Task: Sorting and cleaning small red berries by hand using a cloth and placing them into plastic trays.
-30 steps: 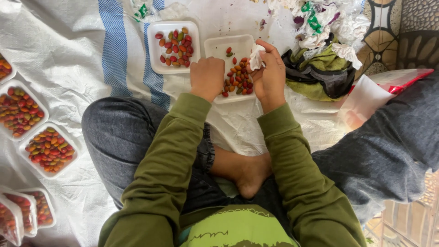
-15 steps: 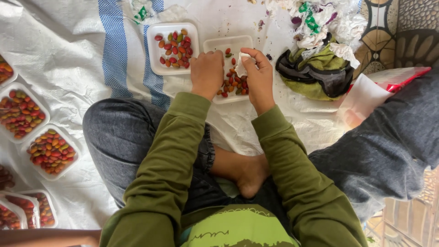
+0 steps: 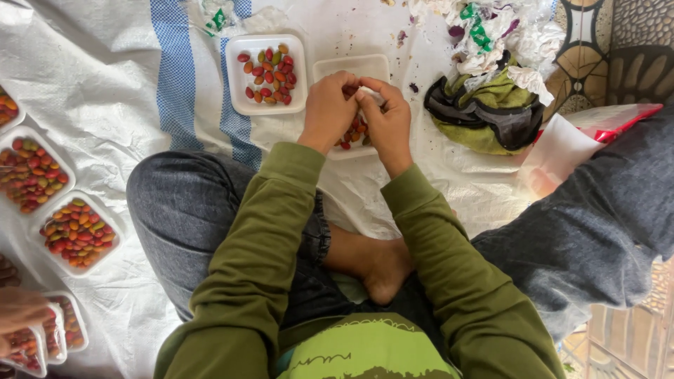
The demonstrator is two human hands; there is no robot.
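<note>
My left hand [image 3: 328, 109] and my right hand [image 3: 387, 119] meet over a white foam tray [image 3: 349, 67] that holds small red, orange and green oval fruits [image 3: 353, 135]. The fingers of both hands are curled together around a small pale piece; what it is cannot be made out. Just to the left lies a second white tray [image 3: 239, 98] with a loose layer of the same fruits [image 3: 269, 74]. Both trays rest on a white woven sheet with blue stripes [image 3: 172, 77]. I sit cross-legged in green sleeves and jeans, one bare foot [image 3: 372, 263] showing.
Filled fruit trays [image 3: 78, 231] line the left edge, and another person's hand [image 3: 17, 312] reaches one at lower left. A heap of crumpled paper and green-black cloth [image 3: 491, 105] lies at upper right, beside a red-rimmed plastic bag [image 3: 583, 137]. Patterned floor tiles lie beyond.
My right hand has come in from the tray's right side to join the left hand over its middle. The camera has shifted slightly, and another person's hand has appeared at lower left.
</note>
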